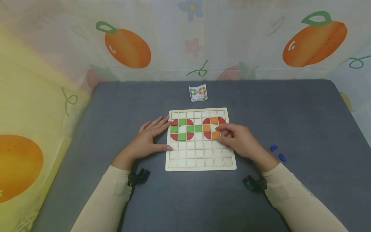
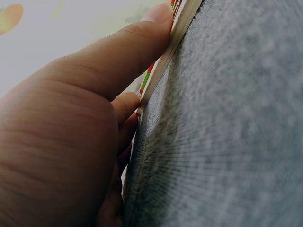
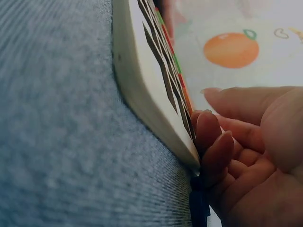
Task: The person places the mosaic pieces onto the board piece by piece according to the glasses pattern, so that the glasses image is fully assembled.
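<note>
A pale wooden grid board lies on the dark table, with red quarter-round, green square and orange pieces set in its upper rows. My left hand rests at the board's left edge, fingers spread and thumb touching the lower left side. Over the board's right part is my right hand, its fingertips at an orange piece. In the right wrist view, its fingers are bent beside the board's edge, and no piece shows between thumb and fingers. The hand hides some cells there.
A small printed card with a coloured grid pattern lies behind the board. Right of my right wrist are loose blue pieces, with a bit of red beside them. A fruit-printed cloth hangs along the table's far edge.
</note>
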The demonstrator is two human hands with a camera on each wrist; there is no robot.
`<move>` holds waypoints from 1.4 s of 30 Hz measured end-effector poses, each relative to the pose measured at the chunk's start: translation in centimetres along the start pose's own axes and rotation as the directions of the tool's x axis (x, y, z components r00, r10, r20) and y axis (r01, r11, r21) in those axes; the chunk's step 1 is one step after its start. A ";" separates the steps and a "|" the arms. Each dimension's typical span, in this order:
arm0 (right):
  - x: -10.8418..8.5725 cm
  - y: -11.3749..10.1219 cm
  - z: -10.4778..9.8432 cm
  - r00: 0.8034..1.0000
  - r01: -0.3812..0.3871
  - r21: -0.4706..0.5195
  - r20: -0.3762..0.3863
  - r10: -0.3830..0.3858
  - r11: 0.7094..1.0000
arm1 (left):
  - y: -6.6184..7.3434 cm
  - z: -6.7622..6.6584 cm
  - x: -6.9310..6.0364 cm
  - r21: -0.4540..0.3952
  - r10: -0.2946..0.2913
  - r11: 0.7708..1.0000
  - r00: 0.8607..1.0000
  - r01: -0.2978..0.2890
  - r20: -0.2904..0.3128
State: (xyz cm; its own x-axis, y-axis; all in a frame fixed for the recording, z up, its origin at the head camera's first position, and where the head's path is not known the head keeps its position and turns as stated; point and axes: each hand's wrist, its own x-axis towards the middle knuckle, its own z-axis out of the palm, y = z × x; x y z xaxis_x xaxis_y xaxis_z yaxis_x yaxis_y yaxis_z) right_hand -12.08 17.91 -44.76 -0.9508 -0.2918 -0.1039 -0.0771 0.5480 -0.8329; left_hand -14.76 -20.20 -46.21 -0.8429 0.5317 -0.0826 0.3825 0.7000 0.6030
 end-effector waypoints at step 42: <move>-2.0 3.0 -10.0 0.969 0.164 0.326 0.124 -0.214 0.931 | 0.0 0.0 -0.1 -0.004 0.010 1.000 1.000 -0.010 -0.007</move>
State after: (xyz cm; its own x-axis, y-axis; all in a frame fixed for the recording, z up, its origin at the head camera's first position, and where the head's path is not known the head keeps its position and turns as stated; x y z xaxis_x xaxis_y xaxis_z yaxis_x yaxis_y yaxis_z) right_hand -13.38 27.97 -41.58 -0.8673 -0.4977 0.0101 -0.1298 0.2066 -0.9698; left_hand -14.66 -20.22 -46.18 -0.8416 0.5354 -0.0709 0.3896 0.6927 0.6070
